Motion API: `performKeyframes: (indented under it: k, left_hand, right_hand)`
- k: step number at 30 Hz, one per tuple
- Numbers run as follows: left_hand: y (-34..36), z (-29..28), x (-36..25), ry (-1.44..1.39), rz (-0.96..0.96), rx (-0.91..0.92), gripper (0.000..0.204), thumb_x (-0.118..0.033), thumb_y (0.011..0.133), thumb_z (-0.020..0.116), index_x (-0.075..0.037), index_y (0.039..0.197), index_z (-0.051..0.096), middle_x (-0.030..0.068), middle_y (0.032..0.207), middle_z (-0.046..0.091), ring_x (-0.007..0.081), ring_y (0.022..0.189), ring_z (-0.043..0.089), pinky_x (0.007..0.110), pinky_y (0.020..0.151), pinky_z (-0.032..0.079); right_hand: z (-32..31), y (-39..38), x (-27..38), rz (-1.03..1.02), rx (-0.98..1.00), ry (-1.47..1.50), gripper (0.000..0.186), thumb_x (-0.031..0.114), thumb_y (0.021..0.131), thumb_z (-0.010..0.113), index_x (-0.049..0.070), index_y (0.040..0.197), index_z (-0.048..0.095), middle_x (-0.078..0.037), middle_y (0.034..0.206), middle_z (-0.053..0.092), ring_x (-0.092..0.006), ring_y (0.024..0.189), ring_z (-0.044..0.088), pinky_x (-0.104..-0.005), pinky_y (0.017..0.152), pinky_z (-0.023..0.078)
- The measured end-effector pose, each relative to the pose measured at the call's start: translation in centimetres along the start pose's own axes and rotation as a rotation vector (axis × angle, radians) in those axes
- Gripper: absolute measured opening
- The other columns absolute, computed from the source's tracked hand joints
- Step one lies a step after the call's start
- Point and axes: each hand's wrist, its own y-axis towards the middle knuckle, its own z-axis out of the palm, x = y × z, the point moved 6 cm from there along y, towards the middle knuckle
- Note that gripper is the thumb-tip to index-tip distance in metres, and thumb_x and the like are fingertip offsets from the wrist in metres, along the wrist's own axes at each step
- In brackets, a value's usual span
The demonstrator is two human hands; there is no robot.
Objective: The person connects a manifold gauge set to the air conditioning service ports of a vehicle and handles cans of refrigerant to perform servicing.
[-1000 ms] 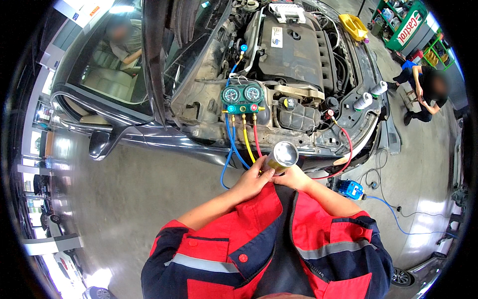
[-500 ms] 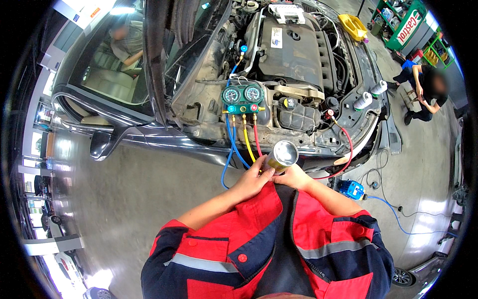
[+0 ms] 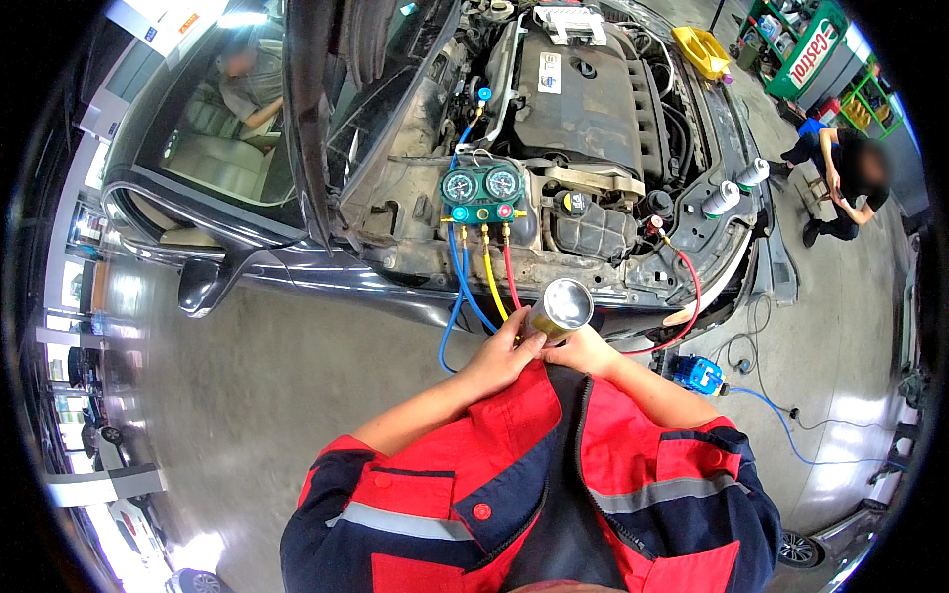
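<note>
In front of my chest a metal can [image 3: 560,306] is held with its round, shiny silver end facing up. My left hand [image 3: 509,354] wraps round the can's left side, thumb across the near side. Tight against the can's lower right is my right hand [image 3: 581,348], fingers curled in under it; what they grip is hidden. Just beyond the can, a manifold gauge set [image 3: 482,193] with two dials hangs at the engine bay's edge. Its blue hose [image 3: 458,296], yellow hose [image 3: 493,282] and red hose [image 3: 510,272] run down toward my hands.
The dark car's engine cover [image 3: 583,109] lies beyond the gauges. Two white cans [image 3: 722,201] stand on the front right of the bay. A blue pump [image 3: 699,376] sits on the floor at right. One person [image 3: 840,183] crouches far right; another [image 3: 247,94] shows at the windscreen.
</note>
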Motion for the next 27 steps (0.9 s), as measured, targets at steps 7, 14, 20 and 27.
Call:
performKeyframes:
  k: [7, 14, 20, 27]
  left_hand:
    - [-0.3, -0.5, -2.5, 0.196, 0.297, -0.089, 0.070, -0.022, 0.087, 0.068, 0.001, 0.142, 0.032, 0.0227, 0.135, 0.047, 0.0342, 0.120, 0.052, 0.038, 0.101, 0.041]
    - [2.1, -1.5, -4.0, -0.007, 0.314, -0.094, 0.085, -0.022, 0.075, 0.079, -0.006, 0.144, 0.032, 0.0229, 0.141, 0.044, 0.0373, 0.128, 0.047, 0.042, 0.105, 0.040]
    - [0.2, -2.4, -7.1, 0.241, 0.872, -0.160, 0.075, -0.015, 0.075, 0.079, -0.003, 0.136, 0.037, 0.0201, 0.134, 0.050, 0.0280, 0.121, 0.053, 0.039, 0.101, 0.043]
    - [-2.8, -8.1, -8.5, 0.270, 0.584, -0.357, 0.064, -0.022, 0.075, 0.080, -0.002, 0.126, 0.048, 0.0107, 0.121, 0.056, 0.0182, 0.106, 0.056, 0.032, 0.092, 0.046]
  right_hand:
    - [-0.5, -0.5, 1.9, -0.054, -0.103, 0.109, 0.062, 0.017, 0.074, 0.080, 0.003, 0.128, 0.051, -0.011, 0.119, 0.061, -0.0209, 0.111, 0.058, -0.0344, 0.098, 0.045]
    - [-1.7, 1.8, 4.7, -0.049, -0.258, -0.096, 0.073, 0.018, 0.068, 0.081, 0.003, 0.128, 0.045, -0.022, 0.124, 0.054, -0.0339, 0.115, 0.056, -0.0404, 0.097, 0.045]
    - [-0.3, 1.2, 8.0, -0.538, -0.285, -0.278, 0.069, 0.014, 0.071, 0.077, 0.001, 0.129, 0.042, -0.022, 0.110, 0.056, -0.0365, 0.104, 0.059, -0.0405, 0.092, 0.047]
    - [2.1, 3.9, 10.3, -0.460, -0.016, -0.589, 0.078, 0.016, 0.078, 0.069, -0.002, 0.142, 0.028, -0.028, 0.130, 0.049, -0.0411, 0.122, 0.050, -0.0412, 0.100, 0.045]
